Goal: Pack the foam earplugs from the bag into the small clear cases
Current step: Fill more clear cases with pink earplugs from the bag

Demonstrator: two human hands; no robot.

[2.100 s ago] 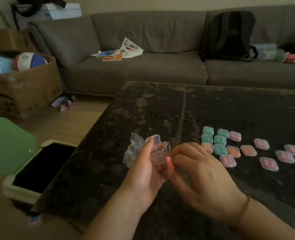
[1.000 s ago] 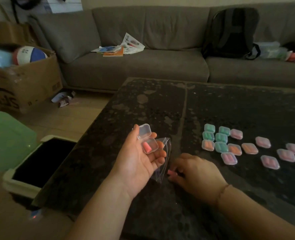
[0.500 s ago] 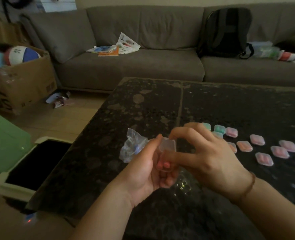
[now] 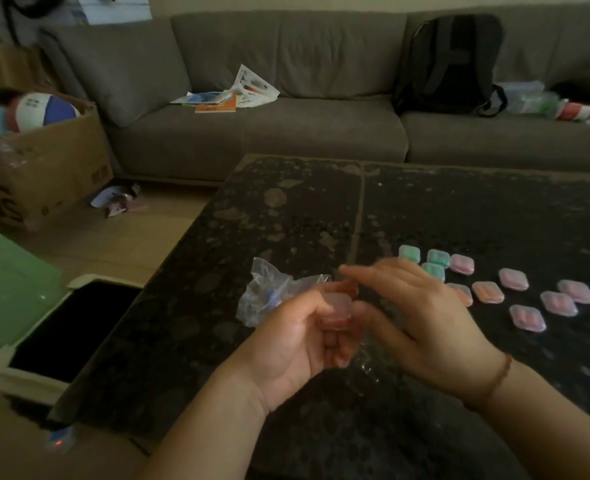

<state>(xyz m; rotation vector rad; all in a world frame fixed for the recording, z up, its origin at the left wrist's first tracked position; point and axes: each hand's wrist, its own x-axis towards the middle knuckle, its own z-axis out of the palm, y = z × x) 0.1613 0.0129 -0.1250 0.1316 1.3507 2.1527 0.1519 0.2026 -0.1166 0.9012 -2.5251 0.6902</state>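
Dark speckled stone forms the coffee table [image 4: 321, 209], with a grey sofa [image 4: 286, 98] and black backpack [image 4: 454, 64] behind it, and filled cases [image 4: 525, 313] laid in loose rows at the right (green ones farthest, pink and orange nearer). Above the near edge the left hand [image 4: 297, 344] curls its fingers and thumb round a small clear case [image 4: 335, 311] holding pink earplugs, its lid facing up and away. The right hand [image 4: 421, 320] hovers just beside it, fingers loosely spread, blurred, thumb near the case; the crumpled bag [image 4: 269, 292] lies just beyond the left hand.
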